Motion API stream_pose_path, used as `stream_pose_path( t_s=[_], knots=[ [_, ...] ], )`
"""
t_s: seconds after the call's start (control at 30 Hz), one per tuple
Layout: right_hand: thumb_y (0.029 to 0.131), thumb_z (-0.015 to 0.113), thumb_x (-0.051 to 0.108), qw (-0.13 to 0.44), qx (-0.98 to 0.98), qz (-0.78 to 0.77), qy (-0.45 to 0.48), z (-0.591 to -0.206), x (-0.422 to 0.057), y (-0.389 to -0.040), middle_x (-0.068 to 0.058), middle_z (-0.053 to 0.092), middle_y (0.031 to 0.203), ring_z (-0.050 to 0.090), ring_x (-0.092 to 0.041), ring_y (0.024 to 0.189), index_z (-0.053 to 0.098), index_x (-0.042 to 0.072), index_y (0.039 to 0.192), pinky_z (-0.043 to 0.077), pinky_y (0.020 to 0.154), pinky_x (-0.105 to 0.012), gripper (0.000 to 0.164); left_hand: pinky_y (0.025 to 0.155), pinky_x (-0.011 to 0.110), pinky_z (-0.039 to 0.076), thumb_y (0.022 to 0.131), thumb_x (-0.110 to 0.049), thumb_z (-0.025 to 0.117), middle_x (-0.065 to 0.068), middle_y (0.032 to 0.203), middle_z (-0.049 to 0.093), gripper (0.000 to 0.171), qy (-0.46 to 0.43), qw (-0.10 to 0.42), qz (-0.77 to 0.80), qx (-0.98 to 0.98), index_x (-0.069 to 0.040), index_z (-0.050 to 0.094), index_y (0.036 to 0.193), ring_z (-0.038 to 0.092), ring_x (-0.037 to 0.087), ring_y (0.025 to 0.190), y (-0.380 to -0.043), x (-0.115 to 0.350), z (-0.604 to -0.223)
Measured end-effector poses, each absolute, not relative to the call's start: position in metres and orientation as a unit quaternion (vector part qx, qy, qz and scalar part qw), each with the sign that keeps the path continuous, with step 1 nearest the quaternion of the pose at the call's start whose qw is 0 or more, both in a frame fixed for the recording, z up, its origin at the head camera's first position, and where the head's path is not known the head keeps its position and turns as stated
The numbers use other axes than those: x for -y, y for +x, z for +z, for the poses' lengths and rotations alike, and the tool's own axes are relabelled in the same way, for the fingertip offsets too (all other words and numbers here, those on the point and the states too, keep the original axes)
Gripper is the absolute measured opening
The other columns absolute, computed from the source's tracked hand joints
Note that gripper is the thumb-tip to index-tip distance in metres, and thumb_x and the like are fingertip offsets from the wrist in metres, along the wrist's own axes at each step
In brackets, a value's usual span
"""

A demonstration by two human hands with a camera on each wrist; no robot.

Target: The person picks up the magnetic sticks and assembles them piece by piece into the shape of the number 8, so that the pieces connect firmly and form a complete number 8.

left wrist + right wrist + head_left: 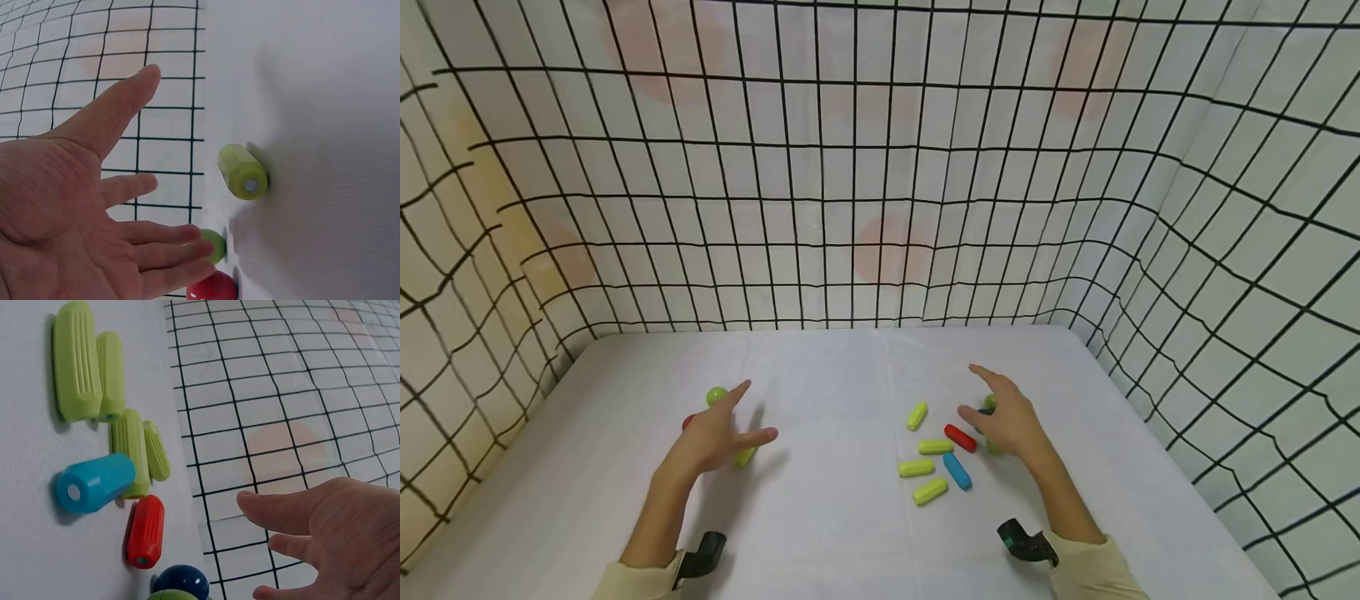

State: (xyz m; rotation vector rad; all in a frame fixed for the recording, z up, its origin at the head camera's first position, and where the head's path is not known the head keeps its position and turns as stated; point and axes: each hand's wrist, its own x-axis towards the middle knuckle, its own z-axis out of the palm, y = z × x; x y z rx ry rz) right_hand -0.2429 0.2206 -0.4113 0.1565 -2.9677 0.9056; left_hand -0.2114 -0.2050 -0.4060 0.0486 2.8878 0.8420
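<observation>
My left hand (709, 437) hovers over the left side of the white table, fingers and thumb spread, holding nothing. Below and around it are a green ball (717, 396), a red ball (214, 286) and one yellow-green ribbed cylinder (242, 172). On the other side my right hand (1011, 421), fingers extended and thumb apart, holds nothing either. It partly hides a dark blue ball (182, 581) and green balls (990, 402) beneath it. Left of that hand lie a red ribbed cylinder (960, 437), a blue one (957, 471) and several yellow-green cylinders (931, 491).
Black netting (872, 200) stands along the back and both sides of the table (835, 500), with pale walls behind it. A black wrist-camera mount (700, 557) sits at the left cuff, another mount (1026, 543) at the right.
</observation>
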Motion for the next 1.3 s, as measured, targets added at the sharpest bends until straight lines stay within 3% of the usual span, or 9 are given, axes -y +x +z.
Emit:
stream_pose_path(
  t_s=[0.23, 0.37, 0.53, 0.83, 1.3],
  knots=[
    [0.091, 0.075, 0.027, 0.001, 0.951, 0.308, 0.013, -0.413, -0.229, -0.245, -0.026, 0.044, 0.154, 0.042, -0.05, 0.139, 0.044, 0.014, 0.152, 0.041, 0.105, -0.066, 0.07, 0.09, 0.06, 0.05, 0.083, -0.054, 0.078, 0.032, 0.14, 0.055, 0.099, 0.015, 0.066, 0.279, -0.958, -0.01, 0.032, 0.158, 0.059, 0.048, 0.119, -0.211, 0.209, -0.407],
    [0.089, 0.076, 0.025, -0.006, 0.949, 0.316, 0.01, -0.413, -0.232, -0.244, -0.028, 0.053, 0.145, 0.052, -0.046, 0.13, 0.05, 0.012, 0.147, 0.051, 0.096, -0.059, 0.066, 0.081, 0.05, 0.052, 0.082, -0.051, 0.08, 0.022, 0.117, 0.066, 0.092, 0.019, 0.081, 0.294, -0.952, -0.009, 0.039, 0.154, 0.065, 0.032, 0.099, -0.212, 0.212, -0.406],
    [0.088, 0.077, 0.025, -0.01, 0.95, 0.313, 0.018, -0.412, -0.236, -0.242, -0.025, 0.062, 0.132, 0.058, -0.041, 0.12, 0.056, 0.009, 0.141, 0.053, 0.091, -0.054, 0.058, 0.073, 0.04, 0.051, 0.081, -0.04, 0.084, 0.01, 0.098, 0.067, 0.082, 0.02, 0.097, 0.308, -0.946, -0.006, 0.048, 0.147, 0.062, 0.02, 0.085, -0.211, 0.213, -0.406],
    [0.087, 0.08, 0.025, -0.043, 0.957, 0.285, 0.038, -0.41, -0.24, -0.242, -0.021, 0.066, 0.12, 0.061, -0.036, 0.109, 0.06, 0.009, 0.137, 0.054, 0.087, -0.051, 0.056, 0.069, 0.037, 0.048, 0.077, -0.02, 0.088, 0.008, 0.088, 0.064, 0.062, 0.014, 0.123, 0.305, -0.944, -0.006, 0.06, 0.131, 0.058, 0.02, 0.08, -0.211, 0.213, -0.411],
    [0.088, 0.078, 0.017, -0.036, 0.964, 0.264, 0.021, -0.419, -0.239, -0.245, -0.023, 0.066, 0.118, 0.061, -0.034, 0.102, 0.066, 0.005, 0.127, 0.056, 0.083, -0.047, 0.043, 0.064, 0.032, 0.045, 0.079, -0.014, 0.086, 0.008, 0.085, 0.062, 0.042, 0.009, 0.126, 0.296, -0.947, -0.004, 0.064, 0.113, 0.056, 0.021, 0.075, -0.214, 0.215, -0.415]
  ],
)
